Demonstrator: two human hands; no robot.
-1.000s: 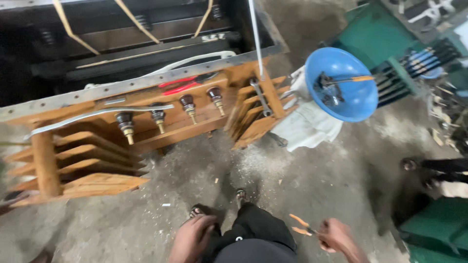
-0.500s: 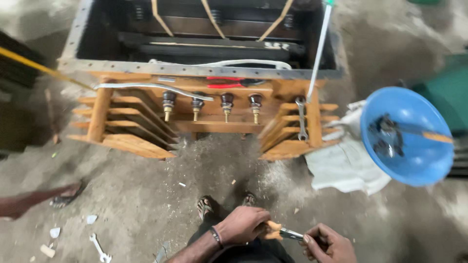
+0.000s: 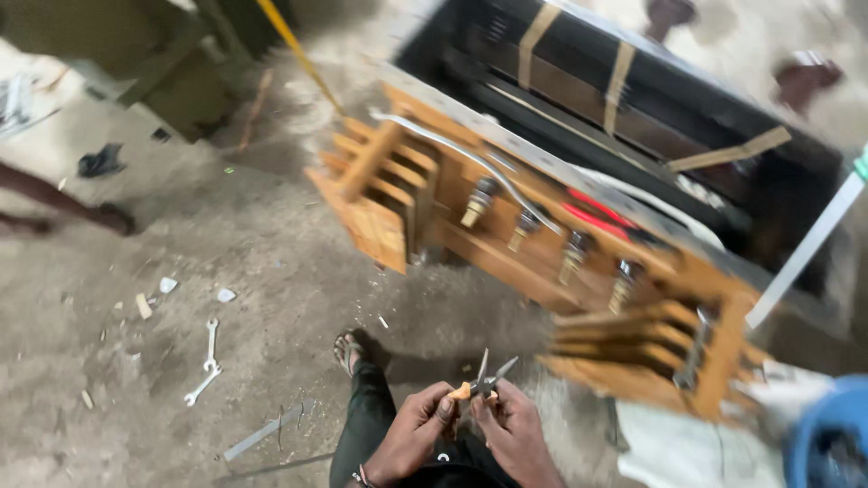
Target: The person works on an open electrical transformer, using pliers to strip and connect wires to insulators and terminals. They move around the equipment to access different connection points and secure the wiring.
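The left hand (image 3: 418, 432) and right hand (image 3: 509, 432) are both curled closed around a small pair of orange-handled pliers (image 3: 482, 384), its metal jaws apart and pointing up, held low in front of the person's dark trousers. Ahead stands a wooden frame with brass-tipped insulators (image 3: 542, 239) against a black metal tank (image 3: 633, 108). Two silver spanners (image 3: 208, 360) lie on the concrete floor (image 3: 181, 271) to the left. Motion blur smears fine detail.
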